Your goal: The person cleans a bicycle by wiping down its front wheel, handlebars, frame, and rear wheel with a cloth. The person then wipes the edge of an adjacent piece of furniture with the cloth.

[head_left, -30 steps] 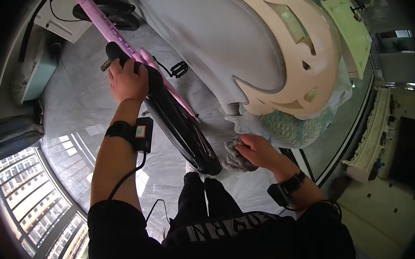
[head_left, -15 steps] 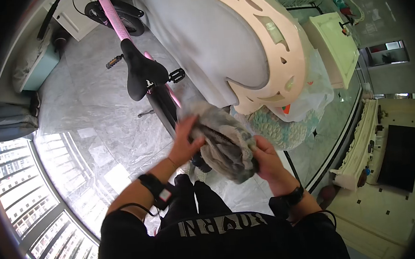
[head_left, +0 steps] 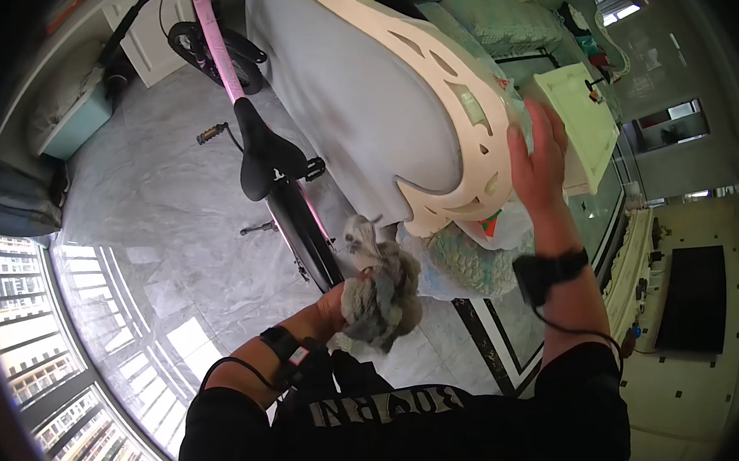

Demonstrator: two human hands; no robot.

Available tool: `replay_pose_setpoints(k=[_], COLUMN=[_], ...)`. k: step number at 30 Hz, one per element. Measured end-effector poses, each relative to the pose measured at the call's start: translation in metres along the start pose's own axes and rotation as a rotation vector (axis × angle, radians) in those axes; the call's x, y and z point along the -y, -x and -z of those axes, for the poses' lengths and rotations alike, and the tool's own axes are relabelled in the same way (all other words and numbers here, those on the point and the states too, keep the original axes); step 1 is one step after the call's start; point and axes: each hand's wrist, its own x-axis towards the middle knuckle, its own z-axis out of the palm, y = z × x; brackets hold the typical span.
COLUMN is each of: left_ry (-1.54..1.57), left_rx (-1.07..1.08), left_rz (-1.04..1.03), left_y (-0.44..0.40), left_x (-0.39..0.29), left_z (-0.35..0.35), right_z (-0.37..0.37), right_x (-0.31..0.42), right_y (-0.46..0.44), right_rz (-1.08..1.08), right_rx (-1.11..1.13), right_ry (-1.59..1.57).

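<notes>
My left hand [head_left: 332,308] is closed on a bunched grey cloth [head_left: 384,294], which hides most of its fingers. The cloth hangs beside the rear wheel [head_left: 303,235] of a pink bicycle. Above that wheel is the black saddle [head_left: 266,156]. My right hand [head_left: 540,154] is raised at the right edge of a cream-coloured openwork panel [head_left: 474,150], its fingers apart and nothing in them. Whether it touches the panel I cannot tell. Grey fabric [head_left: 361,103] lies against the panel's left side.
A pale green table [head_left: 581,130] stands right of my right hand. Beneath the panel are a plastic bag [head_left: 506,228] and a textured cushion-like thing [head_left: 466,262]. A light blue box [head_left: 79,122] sits at the far left, and a dark screen [head_left: 691,300] at the right.
The cloth went from my right hand to both hands, and now only my left hand holds it. My left hand has left the saddle. My right hand has moved up to the panel and opened.
</notes>
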Motion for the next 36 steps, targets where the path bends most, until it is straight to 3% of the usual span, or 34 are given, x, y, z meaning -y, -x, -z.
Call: replay_pose_setpoints(k=[2,5,9,10,11,13,15,18,21,24,31,34,36], left_ry=[0.08,-0.309,-0.304,-0.351,-0.847,-0.54,-0.767,-1.59,-2.158,-2.214,-2.203,-2.113,-2.065], left_rx=[-0.113,-0.059,-0.21,-0.236,-0.22,-0.171,-0.134,-0.181,-0.75,-0.731,-0.958,-1.089,-1.155], left_rz=[-0.008,-0.203,-0.373,-0.313,-0.696,-0.503,-0.747,-1.215,-1.151,-0.513,-0.484,-0.548,-0.708], left_y=[0.001,-0.028,-0.055,-0.068,-0.073,-0.09,-0.11,-0.15,-0.189,-0.212,-0.23,-0.243,-0.245], left_x=[-0.038,-0.056,-0.108,-0.123,-0.13,-0.168,-0.194,-0.232,-0.213,-0.212,-0.223,-0.226,-0.218], left_z=[-0.069,-0.078,-0.156,-0.159,-0.178,-0.232,-0.272,-0.302,-0.3,-0.298,-0.298,-0.284,-0.279], right_z=[-0.034,-0.042,-0.041,-0.041,-0.042,-0.04,-0.047,-0.068,-0.052,-0.051,-0.05,-0.052,-0.045], right_x=[-0.032,-0.032,-0.031,-0.032,-0.032,-0.03,-0.04,-0.072,-0.044,-0.045,-0.043,-0.044,-0.045], right_y=[-0.013,-0.003,0.001,0.003,0.003,0.003,0.007,0.028,0.012,0.005,0.008,0.004,0.001], right_rz=[-0.245,-0.225,-0.261,-0.28,-0.297,-0.325,-0.334,-0.403,-0.319,-0.325,-0.209,-0.15,-0.148], right_rx=[0.113,0.004,-0.016,-0.04,-0.063,-0.046,-0.035,-0.015,-0.064,-0.028,-0.041,-0.052,0.049], right_ry=[-0.242,-0.256,-0.303,-0.329,-0.354,-0.312,-0.347,-0.293,-0.416,-0.456,-0.369,-0.423,-0.428])
